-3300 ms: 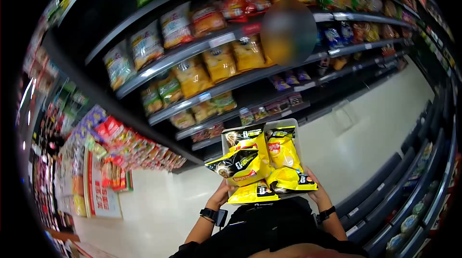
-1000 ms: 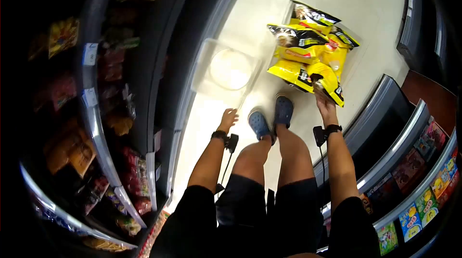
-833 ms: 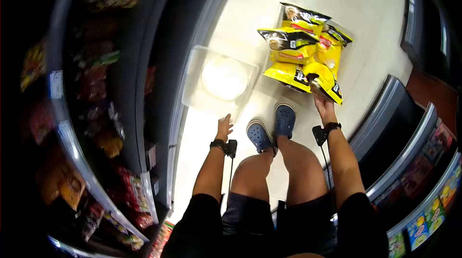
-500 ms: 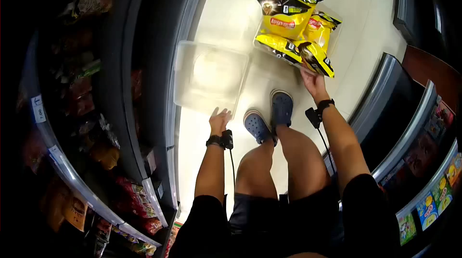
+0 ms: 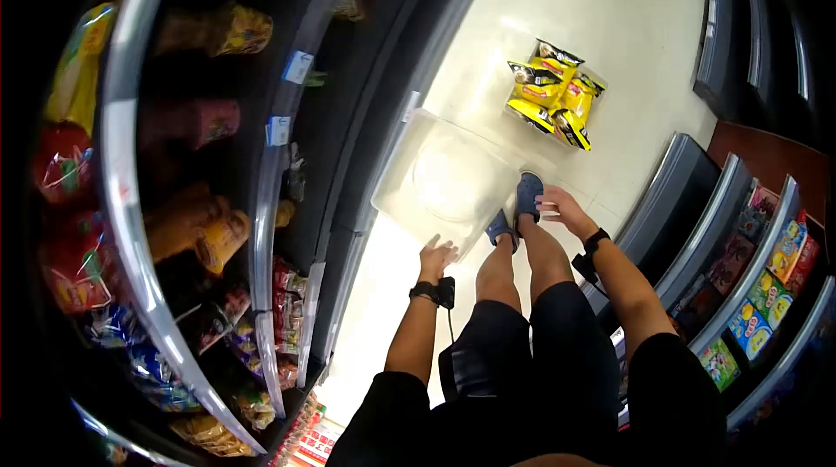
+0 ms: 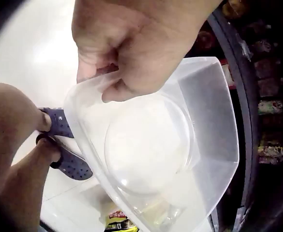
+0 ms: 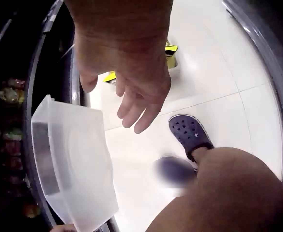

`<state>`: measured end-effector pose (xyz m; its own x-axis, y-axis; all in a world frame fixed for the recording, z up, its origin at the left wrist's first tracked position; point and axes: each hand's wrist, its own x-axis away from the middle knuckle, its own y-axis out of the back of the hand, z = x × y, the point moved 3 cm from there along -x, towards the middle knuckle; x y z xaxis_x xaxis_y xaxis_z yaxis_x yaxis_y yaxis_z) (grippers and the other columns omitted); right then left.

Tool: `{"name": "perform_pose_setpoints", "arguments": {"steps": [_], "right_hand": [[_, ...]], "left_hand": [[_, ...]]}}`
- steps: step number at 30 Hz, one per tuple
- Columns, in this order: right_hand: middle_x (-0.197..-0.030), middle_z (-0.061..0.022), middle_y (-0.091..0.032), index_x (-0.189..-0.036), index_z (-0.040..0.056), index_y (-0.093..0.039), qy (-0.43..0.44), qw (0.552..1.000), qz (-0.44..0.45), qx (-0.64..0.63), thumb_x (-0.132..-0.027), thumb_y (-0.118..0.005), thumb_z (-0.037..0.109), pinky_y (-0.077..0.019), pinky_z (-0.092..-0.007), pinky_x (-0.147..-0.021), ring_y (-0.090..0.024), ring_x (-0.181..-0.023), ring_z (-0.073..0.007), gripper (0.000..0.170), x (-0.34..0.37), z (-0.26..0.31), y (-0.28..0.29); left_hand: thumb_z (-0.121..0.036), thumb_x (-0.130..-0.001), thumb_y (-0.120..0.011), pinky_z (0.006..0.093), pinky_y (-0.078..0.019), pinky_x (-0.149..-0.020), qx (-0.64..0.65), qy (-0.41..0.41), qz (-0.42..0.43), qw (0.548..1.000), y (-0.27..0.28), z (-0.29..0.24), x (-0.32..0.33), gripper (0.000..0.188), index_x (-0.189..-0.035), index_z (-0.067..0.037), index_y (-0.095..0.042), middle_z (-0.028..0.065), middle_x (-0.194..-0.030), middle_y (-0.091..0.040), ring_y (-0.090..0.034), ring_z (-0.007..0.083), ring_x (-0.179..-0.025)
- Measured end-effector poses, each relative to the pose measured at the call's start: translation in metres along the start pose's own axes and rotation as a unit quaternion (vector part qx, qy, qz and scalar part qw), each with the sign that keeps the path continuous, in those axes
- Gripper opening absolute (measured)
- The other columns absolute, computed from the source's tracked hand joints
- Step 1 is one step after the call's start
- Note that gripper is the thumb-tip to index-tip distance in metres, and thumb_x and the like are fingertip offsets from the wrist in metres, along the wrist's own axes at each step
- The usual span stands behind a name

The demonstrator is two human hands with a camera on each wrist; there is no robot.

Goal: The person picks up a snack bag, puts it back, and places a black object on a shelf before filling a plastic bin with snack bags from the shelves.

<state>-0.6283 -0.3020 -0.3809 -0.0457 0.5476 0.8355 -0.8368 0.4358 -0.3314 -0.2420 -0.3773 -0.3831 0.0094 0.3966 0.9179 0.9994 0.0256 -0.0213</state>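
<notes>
In the left wrist view my left hand [image 6: 136, 43] pinches the rim of a translucent plastic bin [image 6: 211, 116], thumb on the inside and fingers outside. The bin has a round ring moulded in its base and hangs tilted beside the shelving. My right hand [image 5: 566, 208] is over the floor in front of the legs, holding nothing; its fingers are loosely bent in the right wrist view. Beyond it, several yellow-and-black chip bags [image 5: 557, 93] sit in a second bin on the floor, apart from both hands.
Dark shelving [image 5: 300, 206] with packaged snacks runs close along the left. Lower shelf units [image 5: 688, 241] with colourful packs stand at the right. Two blue clogs [image 5: 528, 195] are on the pale floor [image 5: 644, 58] between them.
Both hands first held the bin of chip bags; it is now on the floor farther off. My right hand has left it and drawn back. My left hand has reached the other bin and gripped its rim.
</notes>
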Motion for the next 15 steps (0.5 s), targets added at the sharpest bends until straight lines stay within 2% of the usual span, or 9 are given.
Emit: {"name": "perform_pose_setpoints", "arguments": {"steps": [2,4,6,9,12,13,15], "right_hand": [[-0.128,-0.0081,-0.059,-0.142,0.0126,-0.038,0.039,0.998,0.053,0.016,-0.095,-0.052,0.036,-0.048,-0.0422,-0.092,-0.061,-0.109,-0.0229,0.055,0.017,0.0,-0.014],[-0.13,-0.009,-0.056,-0.142,0.0137,-0.038,0.022,0.996,0.044,0.078,-0.098,-0.049,0.045,-0.0502,-0.0432,-0.089,-0.06,-0.111,-0.0232,0.055,0.051,0.022,-0.046],[-0.131,-0.0106,-0.055,-0.143,0.0136,-0.036,0.045,0.995,0.066,0.064,-0.099,-0.045,0.052,-0.0506,-0.0422,-0.088,-0.06,-0.111,-0.0238,0.059,0.079,0.036,-0.066],[-0.123,-0.0071,-0.056,-0.142,0.0101,-0.038,0.035,0.998,0.055,0.017,-0.093,-0.054,0.055,-0.0506,-0.0392,-0.082,-0.06,-0.105,-0.023,0.069,0.067,0.031,-0.07],[-0.117,-0.0085,-0.056,-0.139,0.0105,-0.041,-0.071,0.989,0.121,-0.052,-0.091,-0.051,0.062,-0.0493,-0.0394,-0.074,-0.058,-0.093,-0.0217,0.071,0.046,0.005,-0.058],[-0.109,-0.0102,-0.057,-0.136,0.0096,-0.046,-0.024,0.997,-0.016,-0.066,-0.088,-0.049,0.069,-0.0469,-0.0384,-0.07,-0.054,-0.084,-0.0208,0.076,0.076,0.025,-0.075],[-0.114,-0.0143,-0.06,-0.139,0.0042,-0.042,-0.015,0.998,0.005,0.055,-0.088,-0.043,0.073,-0.0494,-0.0351,-0.078,-0.06,-0.096,-0.023,0.085,0.105,0.033,-0.087]], "left_hand": [[0.014,-0.081,-0.05,0.0434,-0.0598,-0.079,0.003,0.003,-0.007,1.0,0.002,0.005,0.02,0.073,-0.148,0.0,-0.027,0.0301,-0.125,-0.056,-0.066,0.0379,-0.099],[0.013,-0.081,-0.05,0.0425,-0.0601,-0.077,-0.019,0.001,-0.001,1.0,0.001,0.003,0.059,0.072,-0.148,0.001,-0.027,0.0298,-0.124,-0.057,-0.067,0.0369,-0.097],[0.011,-0.082,-0.052,0.0408,-0.0602,-0.076,-0.031,-0.004,0.01,0.999,0.004,0.004,0.087,0.071,-0.148,0.002,-0.027,0.0291,-0.124,-0.058,-0.067,0.0362,-0.096],[0.01,-0.082,-0.052,0.0404,-0.0598,-0.078,-0.019,0.005,0.014,1.0,-0.002,0.008,0.1,0.071,-0.148,0.002,-0.027,0.03,-0.124,-0.057,-0.067,0.0364,-0.097],[0.009,-0.082,-0.052,0.0405,-0.0602,-0.077,0.003,-0.004,0.008,1.0,0.001,0.02,0.12,0.07,-0.147,0.002,-0.028,0.0284,-0.122,-0.059,-0.068,0.035,-0.095],[0.009,-0.083,-0.052,0.0412,-0.0596,-0.079,-0.001,-0.006,0.014,1.0,-0.002,0.022,0.132,0.07,-0.147,0.003,-0.027,0.0287,-0.123,-0.058,-0.067,0.0356,-0.098],[0.009,-0.084,-0.051,0.0426,-0.0586,-0.082,0.001,-0.021,0.015,1.0,-0.004,0.02,0.157,0.069,-0.148,0.003,-0.026,0.0293,-0.126,-0.057,-0.066,0.0367,-0.102]]}}
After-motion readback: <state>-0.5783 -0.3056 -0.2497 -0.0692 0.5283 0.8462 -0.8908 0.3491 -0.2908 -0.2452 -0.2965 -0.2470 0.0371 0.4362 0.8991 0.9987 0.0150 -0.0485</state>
